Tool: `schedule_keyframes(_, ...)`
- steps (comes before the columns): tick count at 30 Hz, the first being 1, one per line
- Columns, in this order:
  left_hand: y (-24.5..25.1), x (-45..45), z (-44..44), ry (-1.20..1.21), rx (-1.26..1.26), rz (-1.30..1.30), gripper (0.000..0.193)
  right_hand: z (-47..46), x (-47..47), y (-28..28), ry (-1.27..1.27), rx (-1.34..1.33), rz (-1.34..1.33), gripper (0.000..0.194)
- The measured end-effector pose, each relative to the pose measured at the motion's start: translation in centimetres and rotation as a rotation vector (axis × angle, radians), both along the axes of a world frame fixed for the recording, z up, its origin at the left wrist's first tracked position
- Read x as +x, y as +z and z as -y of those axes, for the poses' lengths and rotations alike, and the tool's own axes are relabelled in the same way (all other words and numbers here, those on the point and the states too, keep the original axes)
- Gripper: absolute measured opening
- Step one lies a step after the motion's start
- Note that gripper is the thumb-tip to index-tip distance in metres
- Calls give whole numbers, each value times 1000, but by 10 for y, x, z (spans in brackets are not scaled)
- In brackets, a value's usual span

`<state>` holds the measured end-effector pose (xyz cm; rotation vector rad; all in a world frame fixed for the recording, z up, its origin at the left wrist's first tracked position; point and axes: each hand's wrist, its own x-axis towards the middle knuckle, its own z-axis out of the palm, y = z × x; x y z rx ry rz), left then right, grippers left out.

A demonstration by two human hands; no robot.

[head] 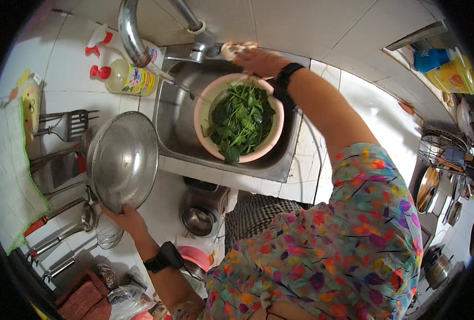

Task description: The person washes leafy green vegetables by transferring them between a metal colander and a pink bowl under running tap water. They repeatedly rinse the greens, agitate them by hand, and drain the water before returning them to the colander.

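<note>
My left hand grips the rim of a wire mesh strainer bowl, held tilted left of the sink. At the sink's back edge, my right hand reaches over a pink plastic basin and touches a crumpled orange-and-white item; its fingers are partly hidden, and whether they close on it is unclear. Leafy greens fill the basin, which stands in the steel sink. A thin stream of water seems to run from the faucet towards the basin.
Spray bottles of cleaner stand left of the faucet. Spatulas, ladles and a small strainer hang at the left. Below the sink sits a metal bowl on a dark appliance. A cable runs down right of the sink.
</note>
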<state>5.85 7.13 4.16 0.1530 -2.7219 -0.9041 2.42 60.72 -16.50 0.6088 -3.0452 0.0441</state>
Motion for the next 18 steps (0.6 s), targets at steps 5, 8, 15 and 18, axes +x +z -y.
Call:
schedule_keyframes(5, -8, -3, -1, -113, -6, -37, 76, -64, 119, 14, -344, -416, 224, 57)
schedule_keyframes(8, -11, -18, -3, -223, -150, -138, 77, -50, 205, 5, -588, -229, 113, 62)
schedule_keyframes(15, -12, -50, -26, -449, 64, -259, 76, 131, 353, 27, -653, -432, 119, 80)
schedule_keyframes(18, -2, -60, -25, -555, -7, -327, 75, 187, 393, 45, -629, -433, 195, 68)
